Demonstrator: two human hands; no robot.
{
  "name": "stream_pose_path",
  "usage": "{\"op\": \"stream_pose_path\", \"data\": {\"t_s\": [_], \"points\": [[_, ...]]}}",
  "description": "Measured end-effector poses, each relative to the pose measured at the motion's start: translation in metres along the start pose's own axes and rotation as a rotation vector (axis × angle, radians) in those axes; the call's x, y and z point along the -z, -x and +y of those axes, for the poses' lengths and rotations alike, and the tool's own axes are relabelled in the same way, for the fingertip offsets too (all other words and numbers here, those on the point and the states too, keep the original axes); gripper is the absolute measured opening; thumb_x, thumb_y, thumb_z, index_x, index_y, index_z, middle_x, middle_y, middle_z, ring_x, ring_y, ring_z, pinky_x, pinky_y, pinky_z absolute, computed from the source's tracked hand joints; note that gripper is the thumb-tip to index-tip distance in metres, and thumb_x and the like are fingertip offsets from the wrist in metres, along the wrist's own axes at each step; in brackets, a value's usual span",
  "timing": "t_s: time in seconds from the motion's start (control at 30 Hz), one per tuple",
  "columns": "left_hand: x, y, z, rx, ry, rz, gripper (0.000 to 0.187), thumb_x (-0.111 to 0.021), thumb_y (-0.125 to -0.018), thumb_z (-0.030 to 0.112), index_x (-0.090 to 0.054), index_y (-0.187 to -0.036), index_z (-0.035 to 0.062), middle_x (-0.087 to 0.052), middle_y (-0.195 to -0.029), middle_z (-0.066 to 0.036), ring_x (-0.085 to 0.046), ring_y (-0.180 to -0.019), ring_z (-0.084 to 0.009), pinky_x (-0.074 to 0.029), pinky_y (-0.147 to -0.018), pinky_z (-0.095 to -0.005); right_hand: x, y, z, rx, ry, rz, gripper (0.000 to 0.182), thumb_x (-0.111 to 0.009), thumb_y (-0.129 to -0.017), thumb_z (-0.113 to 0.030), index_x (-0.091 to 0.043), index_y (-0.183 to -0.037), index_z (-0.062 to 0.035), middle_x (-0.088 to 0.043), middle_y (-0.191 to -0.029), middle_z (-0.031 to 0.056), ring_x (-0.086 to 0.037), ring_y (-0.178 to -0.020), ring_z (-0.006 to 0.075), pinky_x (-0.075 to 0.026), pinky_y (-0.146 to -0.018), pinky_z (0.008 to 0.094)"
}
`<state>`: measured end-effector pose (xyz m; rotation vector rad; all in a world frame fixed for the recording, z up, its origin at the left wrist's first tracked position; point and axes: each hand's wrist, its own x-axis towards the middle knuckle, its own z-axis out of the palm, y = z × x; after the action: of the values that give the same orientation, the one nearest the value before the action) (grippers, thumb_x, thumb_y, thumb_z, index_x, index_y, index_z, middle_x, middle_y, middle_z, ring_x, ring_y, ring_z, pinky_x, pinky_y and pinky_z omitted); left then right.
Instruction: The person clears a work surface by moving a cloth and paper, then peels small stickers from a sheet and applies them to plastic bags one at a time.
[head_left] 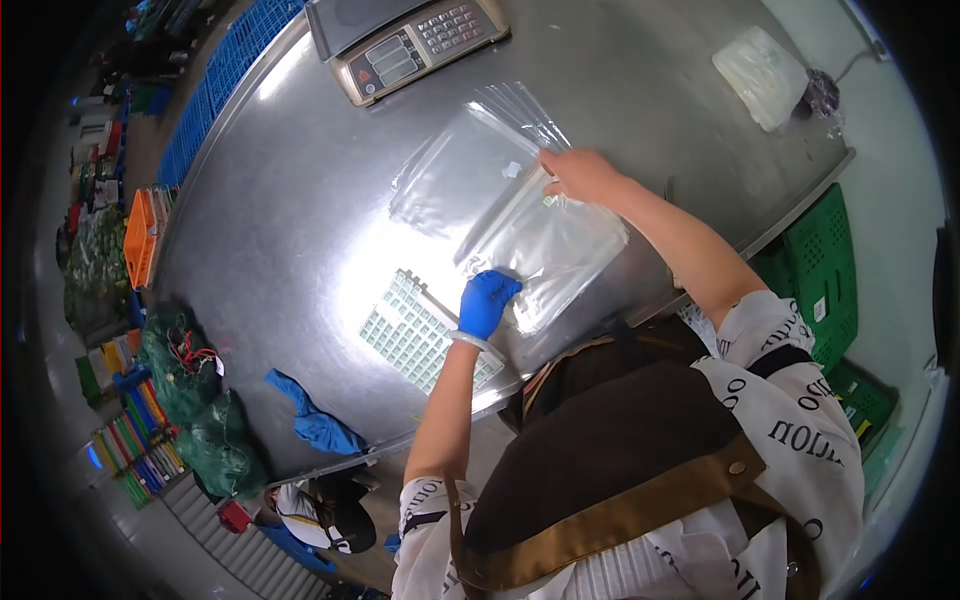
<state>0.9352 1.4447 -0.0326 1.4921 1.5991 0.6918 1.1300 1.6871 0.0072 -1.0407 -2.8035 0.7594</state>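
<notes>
A stack of clear plastic bags (465,165) lies fanned out on the metal table. Another clear plastic bag (585,245) rests partly over the stack, nearer my body, with a small green-and-white label (548,201) on it. My left hand (490,303), in a blue glove, is closed at this bag's lower left edge, its fingertips partly hidden. Bare, my right hand (585,175) has its fingers bent over the bag's upper edge, close to the label. Beside my left wrist lies a sheet of small green-and-white labels (408,330), partly under the arm.
A scale (425,45) stands at the table's far side. A white plastic bundle (760,78) lies far right. Blue cloth or glove (315,415) and green net bags (205,400) are at the left. Green crates (820,280) stand right; another person (325,515) is below the table edge.
</notes>
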Motion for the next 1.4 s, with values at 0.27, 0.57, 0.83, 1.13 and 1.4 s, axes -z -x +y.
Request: {"op": "stream_pose_path", "data": {"t_s": [0.27,0.57,0.83,1.13,1.4], "points": [[0.065,-0.014,0.028,0.263,0.764,1.249,0.020,-0.052,-0.094,0.015,-0.056,-0.075,0.0081,-0.049,-0.068,0.004,-0.043,-0.061,-0.0061,-0.038,-0.059,-0.0220,0.033,-0.003,-0.015,-0.115,-0.753,-0.229,0.020,-0.066,-0.083,-0.014,-0.049,-0.087,-0.0051,-0.056,-0.073,0.0061,-0.054,-0.067,0.0174,-0.043,-0.060,0.0344],[0.000,-0.003,0.010,-0.028,0.121,-0.019,0.015,-0.076,-0.071,0.011,-0.068,-0.081,0.0039,-0.064,-0.081,-0.011,-0.060,-0.073,-0.0265,-0.047,-0.070,-0.0336,-0.030,-0.010,-0.001,0.038,0.020,0.006,0.020,-0.066,-0.077,-0.012,-0.054,-0.092,-0.0062,-0.062,-0.086,0.0110,-0.061,-0.083,0.0317,-0.046,-0.070,0.0419],[0.070,0.000,-0.037,0.382,0.640,0.570,0.022,-0.056,-0.091,0.014,-0.064,-0.108,0.0042,-0.064,-0.093,-0.004,-0.057,-0.081,-0.0117,-0.046,-0.074,-0.0267,0.048,0.009,-0.044,-0.054,-0.118,0.568,0.023,-0.062,-0.082,-0.012,-0.055,-0.103,-0.0069,-0.062,-0.098,0.0064,-0.060,-0.091,0.0299,-0.048,-0.075,0.0430],[0.149,0.033,-0.082,0.373,-0.201,0.224,0.030,-0.065,-0.084,0.007,-0.061,-0.114,0.0063,-0.068,-0.097,-0.008,-0.063,-0.083,-0.0163,-0.049,-0.079,-0.0295,-0.013,0.032,-0.126,0.109,-0.399,-0.123,0.044,-0.065,-0.085,-0.030,-0.048,-0.117,-0.0048,-0.059,-0.112,0.0151,-0.057,-0.104,0.0314,-0.048,-0.086,0.0409],[0.170,0.036,0.007,0.362,0.336,0.117,0.031,-0.057,-0.086,-0.002,-0.056,-0.116,0.0016,-0.060,-0.110,-0.004,-0.056,-0.101,-0.0119,-0.045,-0.089,-0.0277,-0.063,0.008,-0.202,0.100,-0.528,0.018,0.041,-0.055,-0.091,-0.042,-0.045,-0.101,-0.0036,-0.064,-0.079,0.0164,-0.064,-0.074,0.0363,-0.048,-0.061,0.0464]]}}
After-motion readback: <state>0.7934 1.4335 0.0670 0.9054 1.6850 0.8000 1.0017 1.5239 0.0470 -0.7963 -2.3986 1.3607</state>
